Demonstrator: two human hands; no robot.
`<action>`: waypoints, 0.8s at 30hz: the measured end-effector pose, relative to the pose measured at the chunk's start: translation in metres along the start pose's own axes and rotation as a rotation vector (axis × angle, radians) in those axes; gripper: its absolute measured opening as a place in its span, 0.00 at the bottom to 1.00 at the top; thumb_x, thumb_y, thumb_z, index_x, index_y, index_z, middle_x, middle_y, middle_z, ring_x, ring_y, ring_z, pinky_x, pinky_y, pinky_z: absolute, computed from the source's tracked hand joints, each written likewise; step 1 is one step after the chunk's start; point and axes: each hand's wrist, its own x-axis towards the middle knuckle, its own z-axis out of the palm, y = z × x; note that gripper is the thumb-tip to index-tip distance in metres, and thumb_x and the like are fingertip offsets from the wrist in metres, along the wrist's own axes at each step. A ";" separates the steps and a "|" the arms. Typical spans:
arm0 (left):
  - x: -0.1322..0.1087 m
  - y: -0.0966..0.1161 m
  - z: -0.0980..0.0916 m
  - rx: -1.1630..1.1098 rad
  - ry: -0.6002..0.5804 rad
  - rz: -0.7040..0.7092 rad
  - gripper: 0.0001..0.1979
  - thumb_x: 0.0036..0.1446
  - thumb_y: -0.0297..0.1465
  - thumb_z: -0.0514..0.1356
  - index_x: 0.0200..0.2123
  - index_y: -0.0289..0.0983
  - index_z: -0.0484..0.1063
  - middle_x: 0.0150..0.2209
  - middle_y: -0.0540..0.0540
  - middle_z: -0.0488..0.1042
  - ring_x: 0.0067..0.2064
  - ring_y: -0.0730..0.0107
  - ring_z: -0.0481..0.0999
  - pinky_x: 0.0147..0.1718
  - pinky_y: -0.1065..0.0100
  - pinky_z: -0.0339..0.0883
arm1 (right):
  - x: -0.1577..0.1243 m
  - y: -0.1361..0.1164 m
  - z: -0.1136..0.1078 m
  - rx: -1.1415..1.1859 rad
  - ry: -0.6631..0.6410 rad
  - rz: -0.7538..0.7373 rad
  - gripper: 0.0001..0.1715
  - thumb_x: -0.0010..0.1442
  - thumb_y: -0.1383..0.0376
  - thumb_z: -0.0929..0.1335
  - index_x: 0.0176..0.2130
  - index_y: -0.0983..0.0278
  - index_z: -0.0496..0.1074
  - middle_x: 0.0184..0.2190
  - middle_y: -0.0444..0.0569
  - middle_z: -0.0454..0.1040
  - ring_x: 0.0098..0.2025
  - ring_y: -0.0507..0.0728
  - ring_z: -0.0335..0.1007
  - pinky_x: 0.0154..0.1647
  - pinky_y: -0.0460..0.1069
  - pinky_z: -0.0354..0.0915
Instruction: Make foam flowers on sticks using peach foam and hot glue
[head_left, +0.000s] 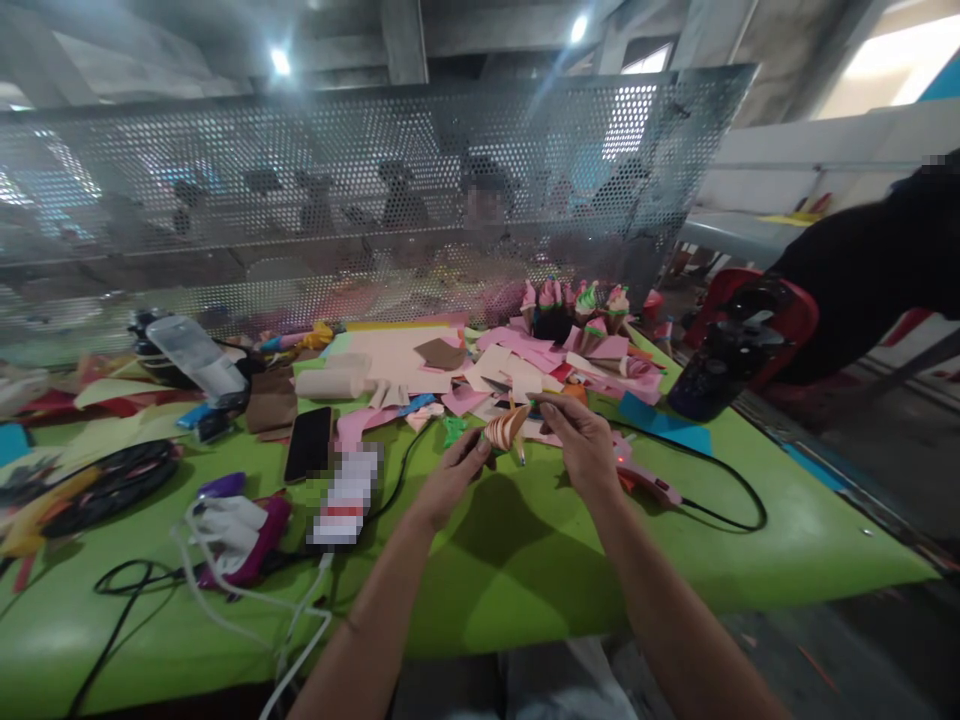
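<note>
Between the two hands is a small striped brown and cream cone (504,430). My left hand (463,465) pinches it at its lower left end. Just right of the cone, my right hand (576,432) has thumb and forefinger pressed together; a tiny bit of green shows at the fingertips, too small to name. Beside the left fingertips lies a green paper piece (454,430) on the green table (517,580). A pink glue gun (646,478) with a red light rests to the right of my right hand. Several finished-looking paper cones (586,302) stand at the back.
Paper scraps (517,365) cover the back of the table. At left are a black phone (308,445), a lit phone (347,497) on a cable, a magenta power strip (255,545) and a clear bottle (196,358). A dark bottle (720,365) stands right, near a person in black (862,260).
</note>
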 end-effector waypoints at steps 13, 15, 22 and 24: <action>-0.001 0.008 0.005 0.214 -0.041 0.248 0.27 0.56 0.50 0.60 0.52 0.38 0.73 0.50 0.42 0.76 0.49 0.60 0.73 0.52 0.62 0.66 | 0.001 0.007 0.001 0.206 0.016 0.175 0.18 0.47 0.50 0.76 0.26 0.61 0.76 0.21 0.42 0.71 0.23 0.50 0.60 0.26 0.47 0.59; -0.001 0.008 0.005 0.226 -0.047 0.258 0.27 0.57 0.50 0.60 0.52 0.38 0.73 0.50 0.42 0.76 0.49 0.60 0.73 0.52 0.61 0.66 | 0.000 0.007 0.002 0.174 0.020 0.167 0.18 0.46 0.49 0.76 0.26 0.61 0.76 0.21 0.42 0.69 0.23 0.51 0.59 0.26 0.47 0.59; 0.000 0.007 0.005 0.255 -0.063 0.272 0.26 0.58 0.49 0.58 0.53 0.38 0.71 0.47 0.43 0.76 0.47 0.61 0.72 0.50 0.63 0.66 | 0.000 0.008 0.003 0.058 0.065 0.093 0.15 0.47 0.51 0.75 0.27 0.60 0.78 0.22 0.43 0.71 0.25 0.52 0.61 0.26 0.47 0.59; 0.000 0.006 0.005 0.276 -0.059 0.273 0.26 0.59 0.49 0.58 0.52 0.37 0.71 0.45 0.43 0.75 0.45 0.63 0.72 0.49 0.63 0.66 | -0.001 0.008 0.002 0.017 0.086 0.063 0.15 0.47 0.52 0.75 0.27 0.60 0.78 0.22 0.43 0.71 0.26 0.52 0.61 0.26 0.47 0.59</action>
